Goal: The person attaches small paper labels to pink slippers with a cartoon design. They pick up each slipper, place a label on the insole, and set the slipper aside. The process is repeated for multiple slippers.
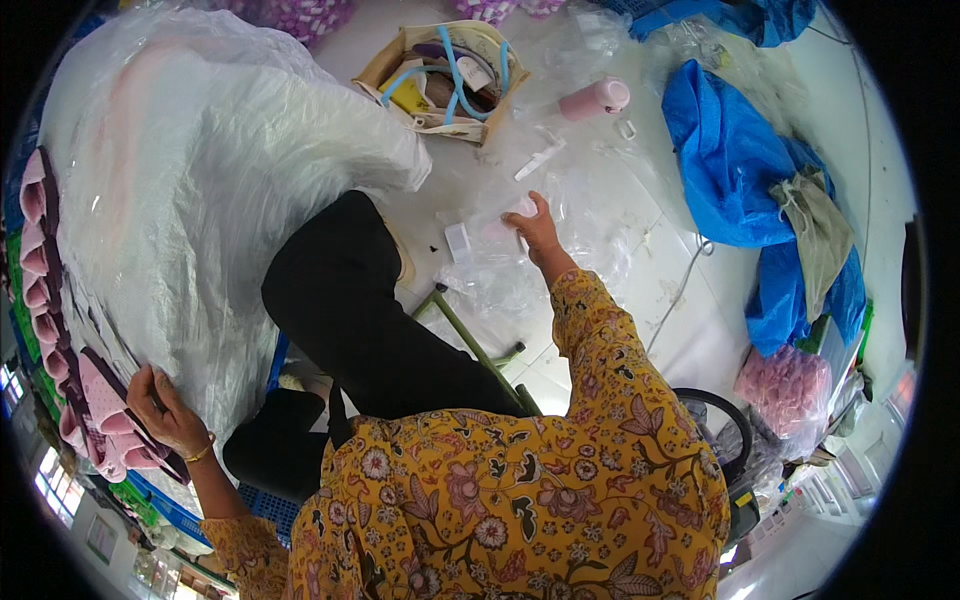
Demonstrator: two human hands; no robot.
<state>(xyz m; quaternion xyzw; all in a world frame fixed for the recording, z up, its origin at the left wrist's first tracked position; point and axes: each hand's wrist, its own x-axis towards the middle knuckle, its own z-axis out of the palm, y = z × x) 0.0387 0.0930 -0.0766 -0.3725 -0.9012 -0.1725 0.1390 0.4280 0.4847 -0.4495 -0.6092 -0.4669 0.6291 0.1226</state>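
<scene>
Low at the left, my left hand (168, 412) has its fingers curled round the dark edge of a pink slipper (104, 396). A row of similar pink slippers with dark soles (36, 255) runs up the left side beyond it. My right hand (538, 230) reaches out over the floor with thumb and fingers apart, over thin clear plastic bags (500, 280). Whether its fingertips touch the plastic is hard to tell. A small white rectangular piece (458, 243) lies just left of that hand, and a white strip (540, 160) lies beyond it.
A big translucent plastic sheet (200, 150) bulges at the left. Ahead stand a tote bag (385, 75) with blue handles and a pink bottle (595, 98). Blue tarpaulin (730, 150) and a bagged pink bundle (785, 385) lie to the right. A green metal leg (465, 335) stands near my knee.
</scene>
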